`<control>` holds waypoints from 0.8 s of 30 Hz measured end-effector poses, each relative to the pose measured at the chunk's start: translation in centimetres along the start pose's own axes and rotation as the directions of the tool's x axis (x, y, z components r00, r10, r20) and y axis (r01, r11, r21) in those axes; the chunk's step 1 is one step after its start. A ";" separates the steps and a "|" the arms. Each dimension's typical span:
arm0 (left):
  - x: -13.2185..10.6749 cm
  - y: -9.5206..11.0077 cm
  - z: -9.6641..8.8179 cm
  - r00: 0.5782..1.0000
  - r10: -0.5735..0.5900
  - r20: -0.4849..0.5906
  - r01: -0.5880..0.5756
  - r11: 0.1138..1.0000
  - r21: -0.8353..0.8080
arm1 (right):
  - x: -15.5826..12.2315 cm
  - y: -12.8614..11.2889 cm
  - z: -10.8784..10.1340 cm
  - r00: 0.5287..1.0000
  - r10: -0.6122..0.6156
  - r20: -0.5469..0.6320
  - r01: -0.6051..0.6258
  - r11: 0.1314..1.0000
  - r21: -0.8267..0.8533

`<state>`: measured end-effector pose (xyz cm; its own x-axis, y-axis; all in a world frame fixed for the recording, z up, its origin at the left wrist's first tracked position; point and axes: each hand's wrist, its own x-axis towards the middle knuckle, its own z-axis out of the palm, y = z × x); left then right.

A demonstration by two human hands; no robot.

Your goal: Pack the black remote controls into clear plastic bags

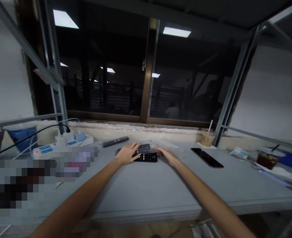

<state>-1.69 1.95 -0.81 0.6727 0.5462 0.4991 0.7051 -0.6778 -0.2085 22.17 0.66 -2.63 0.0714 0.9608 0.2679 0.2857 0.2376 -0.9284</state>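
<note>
A black device with rows of small white keys, like a calculator or remote (146, 156), lies flat on the grey table (146, 188) near its far side, partly under a clear plastic wrapper. My left hand (127, 153) rests on its left end, fingers spread over the top. My right hand (167, 154) touches its right end and the wrapper edge. Whether either hand grips it is unclear. Both arms reach forward across the table.
A black phone (206, 157) lies to the right, a plastic cup with a straw (207, 137) behind it. A dark slim object (115, 141) lies behind the device. A white power strip (61, 145) with plugs sits at left, a blue bucket (22, 134) beyond it. Dark window ahead.
</note>
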 end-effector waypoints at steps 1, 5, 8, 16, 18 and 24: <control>0.0 0.0 0.0 1.000 0.015 0.003 -0.015 1.000 0.007 | -0.1 0.0 -0.2 1.000 0.004 0.027 -0.004 1.000 -0.002; -0.1 0.0 0.0 0.995 0.098 0.011 -0.098 0.994 0.054 | -0.3 -0.2 -0.7 0.992 0.015 0.128 -0.012 1.000 -0.028; -0.1 0.0 0.0 0.987 0.159 -0.004 -0.159 0.985 0.073 | -0.6 -0.4 -0.8 0.988 0.009 0.157 -0.003 0.999 -0.040; 0.0 0.2 0.1 0.975 0.224 0.004 -0.221 0.959 0.176 | -0.9 -0.9 -0.2 0.977 -0.063 0.206 0.069 0.997 -0.026; 0.0 0.2 0.2 0.974 0.228 0.003 -0.224 0.955 0.194 | -1.0 -1.0 0.0 0.976 -0.090 0.198 0.089 0.996 0.009; 0.0 -0.8 -0.4 0.983 0.182 -0.009 -0.176 0.963 0.203 | -0.8 -1.0 -0.6 0.989 -0.088 0.119 0.081 0.995 0.064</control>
<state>-2.33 2.30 -0.28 0.7876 0.4092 0.4608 0.6061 -0.6494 -0.4593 22.36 -0.48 -1.76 -0.0682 0.9463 0.3160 0.2283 0.3231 -0.9184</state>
